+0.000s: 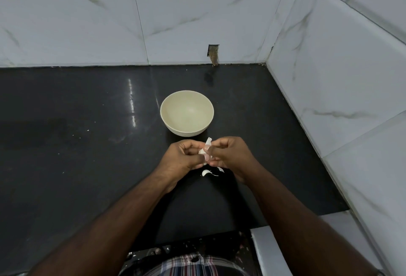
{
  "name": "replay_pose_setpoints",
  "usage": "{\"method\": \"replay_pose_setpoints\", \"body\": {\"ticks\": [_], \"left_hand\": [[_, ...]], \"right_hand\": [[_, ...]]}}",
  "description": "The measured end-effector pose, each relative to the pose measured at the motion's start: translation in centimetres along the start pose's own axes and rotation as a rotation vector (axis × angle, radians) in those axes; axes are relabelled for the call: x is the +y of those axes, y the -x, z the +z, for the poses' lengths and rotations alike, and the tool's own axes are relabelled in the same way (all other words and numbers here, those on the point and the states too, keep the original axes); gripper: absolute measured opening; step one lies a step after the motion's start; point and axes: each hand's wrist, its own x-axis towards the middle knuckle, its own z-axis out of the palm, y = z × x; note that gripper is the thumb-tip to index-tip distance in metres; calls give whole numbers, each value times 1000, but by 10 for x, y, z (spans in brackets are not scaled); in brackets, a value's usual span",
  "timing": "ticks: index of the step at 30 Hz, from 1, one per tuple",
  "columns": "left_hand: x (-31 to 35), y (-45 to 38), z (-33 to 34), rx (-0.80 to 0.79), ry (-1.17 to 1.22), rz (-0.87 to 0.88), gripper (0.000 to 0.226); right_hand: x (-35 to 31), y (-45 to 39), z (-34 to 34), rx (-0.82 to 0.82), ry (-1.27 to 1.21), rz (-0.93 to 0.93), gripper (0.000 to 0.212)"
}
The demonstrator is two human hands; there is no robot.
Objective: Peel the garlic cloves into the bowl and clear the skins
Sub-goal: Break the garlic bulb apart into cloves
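- The counter (pixel 87 143) is black and glossy, with a bright reflection streak left of centre and a few tiny white flecks on its left half.
- The left hand (pixel 182 157) is held just above the counter, near its middle, fingers curled inward; its fingertips pinch the clove (pixel 203 152) from the left.
- The bowl (pixel 187 113) is cream-coloured and stands upright on the counter, just beyond the 2 hands. Nothing shows inside it.
- The clove is white and sits between the 2 hands, mostly hidden by fingers. A strip of skin (pixel 208 141) sticks up from it toward the bowl.
- A 2nd clove (pixel 205 173) lies on the counter just below the hands, curved and pale, with a thin sliver of skin trailing to its right.
- A scrap of skin (pixel 221 169) lies beside that, partly under the right hand.
- The right hand (pixel 230 154) meets the left one, fingers curled, thumb and fingertips pinching the held clove from the right. The 2 hands touch at the fingertips.
- The wall (pixel 329 66) is pale marble-look tile, behind and to the right of the counter, forming a corner at upper right.
- A small rough notch (pixel 213 53) is cut in the back tile just above the counter, beyond the bowl.
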Motion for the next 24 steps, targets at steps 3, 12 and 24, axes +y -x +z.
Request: {"method": "replay_pose_setpoints", "body": {"ticks": [3,12,24], "left_hand": [[2,-1,4,-15,-67,54,28],[1,-8,12,44,-119,83,29],[2,-8,9,-6,48,-24,28]], "right_hand": [[2,-2,0,64,-10,-3,12],[0,-2,-5,49,37,-19,13],[-2,-5,-9,71,7,-39,15]]}}
